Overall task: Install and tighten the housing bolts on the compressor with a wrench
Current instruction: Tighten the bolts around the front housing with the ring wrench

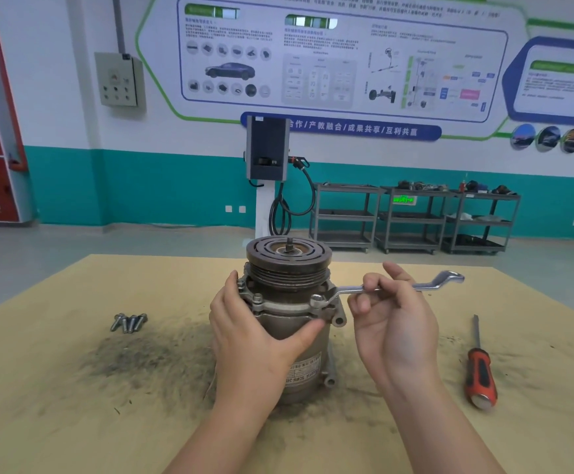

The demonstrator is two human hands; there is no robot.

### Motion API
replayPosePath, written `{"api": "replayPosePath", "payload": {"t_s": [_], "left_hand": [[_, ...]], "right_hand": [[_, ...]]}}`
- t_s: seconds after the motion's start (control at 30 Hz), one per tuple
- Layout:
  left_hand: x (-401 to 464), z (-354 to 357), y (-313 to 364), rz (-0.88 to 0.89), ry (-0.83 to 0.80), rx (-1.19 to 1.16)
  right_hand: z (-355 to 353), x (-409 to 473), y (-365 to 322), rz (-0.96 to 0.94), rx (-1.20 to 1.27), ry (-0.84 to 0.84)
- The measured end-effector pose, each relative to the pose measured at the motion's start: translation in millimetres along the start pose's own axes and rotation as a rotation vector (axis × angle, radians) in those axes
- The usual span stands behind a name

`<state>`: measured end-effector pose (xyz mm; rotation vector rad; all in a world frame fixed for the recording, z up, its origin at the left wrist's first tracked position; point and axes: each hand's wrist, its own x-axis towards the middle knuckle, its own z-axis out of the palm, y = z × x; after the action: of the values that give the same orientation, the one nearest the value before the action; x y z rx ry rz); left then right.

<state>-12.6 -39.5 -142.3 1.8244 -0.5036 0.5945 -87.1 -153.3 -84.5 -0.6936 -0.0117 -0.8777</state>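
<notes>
Right fingers point(372, 285) pinching wrench point(353, 289) mid-shaft, left fingers point(307, 331) clasping compressor point(289, 302) body

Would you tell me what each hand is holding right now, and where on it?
The right hand pinches the wrench at mid-shank; the left hand grips the compressor around its body.

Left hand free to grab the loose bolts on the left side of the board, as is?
Probably, once it lets go. The left hand now grips the upright grey metal compressor. The cluster of silver loose bolts lies in the open on the tan board, with nothing between.
</notes>
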Motion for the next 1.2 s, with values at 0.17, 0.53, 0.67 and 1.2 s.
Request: {"api": "replayPosePath", "payload": {"t_s": [0.17, 0.53, 0.67, 1.2], "left_hand": [[-5.1, 2.4, 12.5, -0.104, -0.022, 0.046], [-4.6, 4.6, 14.6, -0.125, 0.002, 0.048], [-3.1, 2.3, 14.7, -0.128, 0.004, 0.053], [9.2, -9.1, 12.7, -0.136, -0.113, -0.006]], "right_hand": [[-3.3, 4.7, 0.1, -0.016, -0.045, -0.007], [-1.3, 8.2, -3.9, -0.095, -0.206, -0.036], [2.1, 3.3, -3.0, -0.165, -0.213, -0.043], [8.9, -40.3, 27.5, -0.881, -0.673, -0.392]]}}
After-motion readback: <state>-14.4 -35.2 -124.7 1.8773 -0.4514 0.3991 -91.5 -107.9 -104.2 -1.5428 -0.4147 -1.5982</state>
